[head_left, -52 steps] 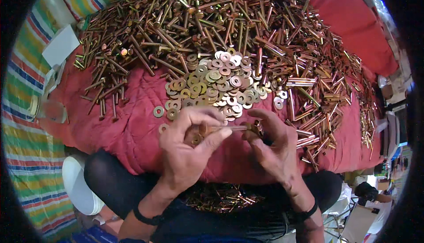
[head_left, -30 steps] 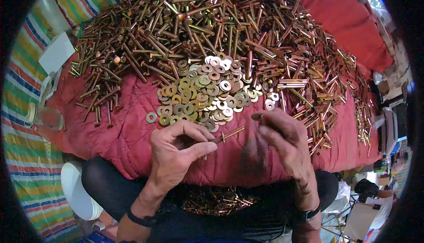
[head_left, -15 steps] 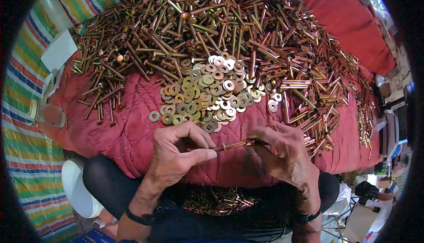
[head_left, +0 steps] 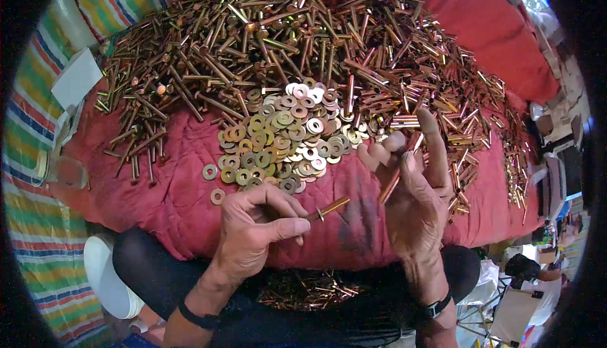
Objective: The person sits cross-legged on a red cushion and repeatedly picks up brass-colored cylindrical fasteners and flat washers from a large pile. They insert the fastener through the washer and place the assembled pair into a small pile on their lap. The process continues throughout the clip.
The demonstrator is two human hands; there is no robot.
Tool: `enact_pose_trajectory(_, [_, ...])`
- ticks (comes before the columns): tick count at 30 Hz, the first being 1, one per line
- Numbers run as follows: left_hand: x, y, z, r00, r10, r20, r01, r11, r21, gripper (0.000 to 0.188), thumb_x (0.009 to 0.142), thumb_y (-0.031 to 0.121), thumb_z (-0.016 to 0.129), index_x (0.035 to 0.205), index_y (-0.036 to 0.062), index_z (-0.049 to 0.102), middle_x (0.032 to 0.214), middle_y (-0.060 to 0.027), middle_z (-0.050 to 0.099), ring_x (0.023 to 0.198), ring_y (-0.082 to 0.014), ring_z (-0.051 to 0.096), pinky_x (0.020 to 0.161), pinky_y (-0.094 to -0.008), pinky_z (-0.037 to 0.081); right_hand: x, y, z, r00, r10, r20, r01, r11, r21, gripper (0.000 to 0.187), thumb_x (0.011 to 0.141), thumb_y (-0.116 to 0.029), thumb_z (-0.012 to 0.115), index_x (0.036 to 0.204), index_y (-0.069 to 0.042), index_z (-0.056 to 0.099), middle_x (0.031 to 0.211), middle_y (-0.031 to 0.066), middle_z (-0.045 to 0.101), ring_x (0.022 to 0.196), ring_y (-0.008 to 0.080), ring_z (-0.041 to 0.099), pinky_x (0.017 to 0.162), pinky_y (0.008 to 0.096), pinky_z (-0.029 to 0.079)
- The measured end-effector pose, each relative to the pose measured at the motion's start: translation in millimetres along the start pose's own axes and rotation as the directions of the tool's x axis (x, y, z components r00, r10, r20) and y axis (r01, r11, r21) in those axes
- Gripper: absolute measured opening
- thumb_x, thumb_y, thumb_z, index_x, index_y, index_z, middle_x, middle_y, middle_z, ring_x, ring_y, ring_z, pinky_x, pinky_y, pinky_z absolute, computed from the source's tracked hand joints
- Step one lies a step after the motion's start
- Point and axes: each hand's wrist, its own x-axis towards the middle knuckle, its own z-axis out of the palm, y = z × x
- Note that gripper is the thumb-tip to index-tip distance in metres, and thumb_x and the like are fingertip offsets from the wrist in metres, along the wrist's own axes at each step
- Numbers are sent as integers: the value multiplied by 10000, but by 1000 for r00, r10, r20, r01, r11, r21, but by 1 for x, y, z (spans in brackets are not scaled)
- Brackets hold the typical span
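Note:
My left hand pinches a brass bolt with a washer on its shank, the bolt pointing up and to the right. My right hand is raised palm-up beside it, fingers spread, with another brass bolt lying across the fingers under the thumb. Just beyond both hands lies a heap of brass washers on a red quilted cloth. Behind the washers a big pile of long brass bolts covers the cloth.
More bolts lie in my lap below the cloth's edge. A striped cloth lies at the left, with a white paper and a white bowl-like thing. Clutter and chairs stand at the far right.
My right hand has let go of the bolt held with the left and lifted away, opening its fingers with another bolt in them. My left hand keeps the bolt with the washer.

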Motion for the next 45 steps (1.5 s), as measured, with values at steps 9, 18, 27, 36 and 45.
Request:
enact_pose_trajectory(9, [-2,-8,13,999,-32,24,34,996,-84,109,809,-117,787,845,-61,700,875,-173,722,703,-217,710,672,-329,616,-6,20,8,991,-5,-130,5,1000,0,549,1047,-96,614,1537,22,398,1245,198,679,1162,341,692,1071,485,528])
enact_pose_trajectory(18, [-4,-12,16,1000,-16,12,17,996,-89,120,811,-99,778,846,-50,674,879,-184,702,714,-247,716,654,-365,636,-5,25,6,969,19,-245,-22,1000,-9,491,1053,-112,605,1495,11,431,1253,180,660,1153,304,692,1092,478,530])
enact_pose_trajectory(27, [-4,-8,8,998,15,-60,-23,991,-134,116,822,-117,761,868,-61,671,916,-185,703,721,-246,721,664,-362,640,-11,23,6,977,-33,-212,-23,966,-259,404,1028,-48,631,1397,35,488,1165,192,689,1023,266,715,934,410,600])
enact_pose_trajectory(36, [-7,-14,12,994,-1,-107,-26,966,-258,168,995,129,636,1028,-34,613,1045,-164,691,816,-217,709,703,-364,623,-25,33,15,988,73,-133,-107,957,-269,377,1039,-34,590,1375,83,464,1218,245,667,1077,345,723,960,455,603])
enact_pose_trajectory(45, [-2,4,7,963,-264,48,268,949,-167,339,997,131,669,1251,-93,649,1041,-207,762,744,-203,750,542,-274,584,4,2,-9,926,-28,376,361,349,-865,211,959,-118,697,1112,12,761,1034,162,760,868,292,749,795,361,581])
